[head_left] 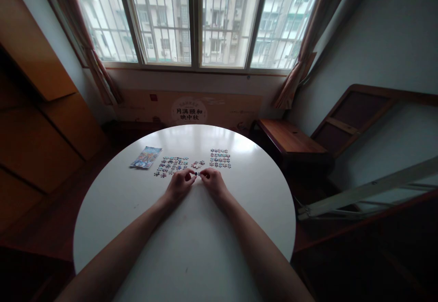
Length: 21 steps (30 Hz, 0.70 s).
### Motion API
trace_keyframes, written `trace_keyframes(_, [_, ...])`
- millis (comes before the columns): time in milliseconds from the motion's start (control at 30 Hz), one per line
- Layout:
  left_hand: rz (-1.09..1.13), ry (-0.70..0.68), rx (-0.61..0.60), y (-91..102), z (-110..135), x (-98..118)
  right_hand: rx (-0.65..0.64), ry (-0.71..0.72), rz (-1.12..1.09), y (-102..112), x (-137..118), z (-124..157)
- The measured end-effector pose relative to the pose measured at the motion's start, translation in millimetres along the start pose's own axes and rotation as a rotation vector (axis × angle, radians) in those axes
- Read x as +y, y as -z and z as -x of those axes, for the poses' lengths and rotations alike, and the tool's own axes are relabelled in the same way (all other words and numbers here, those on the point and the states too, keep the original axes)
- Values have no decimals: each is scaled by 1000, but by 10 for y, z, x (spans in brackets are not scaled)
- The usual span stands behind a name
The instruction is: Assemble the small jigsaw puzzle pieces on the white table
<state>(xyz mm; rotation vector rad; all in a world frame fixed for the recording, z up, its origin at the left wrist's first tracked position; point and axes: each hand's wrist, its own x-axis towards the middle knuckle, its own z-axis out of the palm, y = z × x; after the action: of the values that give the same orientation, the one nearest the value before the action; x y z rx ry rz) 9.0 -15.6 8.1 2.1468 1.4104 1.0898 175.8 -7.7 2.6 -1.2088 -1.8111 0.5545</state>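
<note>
My left hand (182, 183) and my right hand (212, 181) meet near the middle of the white round table (185, 238). Between their fingertips is a small dark-and-light jigsaw puzzle piece (197, 174), pinched from both sides; whether it is one piece or two joined I cannot make out. Just beyond the fingers lies a small group of puzzle pieces (197, 164). Spread-out pieces (167, 165) lie beyond my left hand, partly hidden by it. Past my right hand, more pieces (220, 158) are laid in rows.
A colourful picture sheet (146, 158) lies at the table's left. Beyond the table are a printed cardboard panel (219, 108) and a barred window (226, 23). A low wooden stand (290, 137) is at the right, and wooden cabinets (30, 147) are on the left.
</note>
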Motion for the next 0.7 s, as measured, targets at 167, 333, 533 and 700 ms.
trace_keyframes(167, [-17, -17, -10, 1, -7, -15, 1, -13, 20, -6, 4, -7])
trace_keyframes(333, [-15, -18, 1, 6, -3, -15, -23, -8, 50, -16, 1, -6])
trace_keyframes(533, [-15, -8, 2, 8, 4, -4, -42, 6, 49, -9, -1, 0])
trace_keyframes(700, [-32, 2, 0, 13, 9, 8, -57, 8, 45, 0, -14, 6])
